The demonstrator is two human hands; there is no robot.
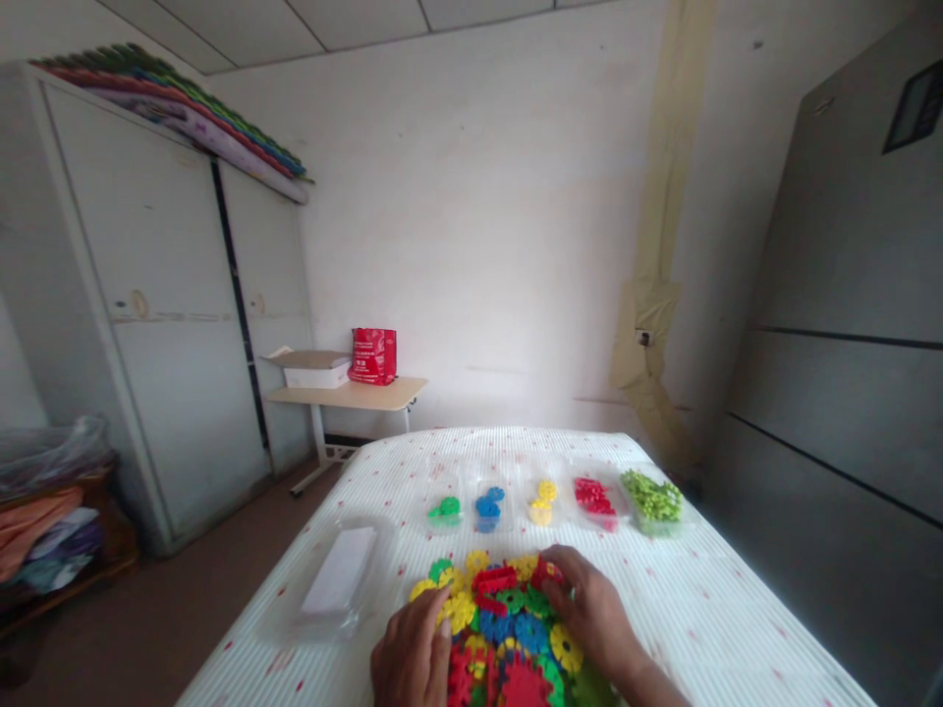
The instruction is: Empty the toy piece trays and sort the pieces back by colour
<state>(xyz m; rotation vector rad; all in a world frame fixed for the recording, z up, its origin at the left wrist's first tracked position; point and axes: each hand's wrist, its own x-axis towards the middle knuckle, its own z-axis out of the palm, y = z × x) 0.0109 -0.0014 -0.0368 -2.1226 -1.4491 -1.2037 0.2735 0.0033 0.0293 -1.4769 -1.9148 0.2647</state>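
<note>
1. White walls and a panelled ceiling enclose a plain room; a pale wardrobe (147, 324) stands at the far left with folded coloured mats (184, 98) stacked on top.
2. Against the far wall is a small side table (354, 395) carrying a red bag (373, 355) and an open white box (313, 368).
3. Filling the near middle of the view is a large table covered with a white striped cloth (699, 609) dotted with small red marks.
4. Along the far part of the cloth sits a row of clear trays, each with sorted plastic pieces: green (445, 509), blue (487, 507), yellow (543, 501), red (595, 497) and, at the far right, light green (652, 497).
5. To the near left lies a clear lidded box (340, 574) with something white inside.
6. At the near edge is a pile of interlocking gear-shaped pieces (508, 628) in yellow, red, green and blue, joined into a flat cluster.
7. The left hand (413, 653) rests on the pile's left side, fingers bent down onto yellow pieces; whether it grips one cannot be told.
8. The right hand (593, 614) lies on the pile's right side, fingers curled at a red piece (546, 571) on the far edge, seemingly pinching it.
9. Both hands are well apart from the sorting trays.
</note>
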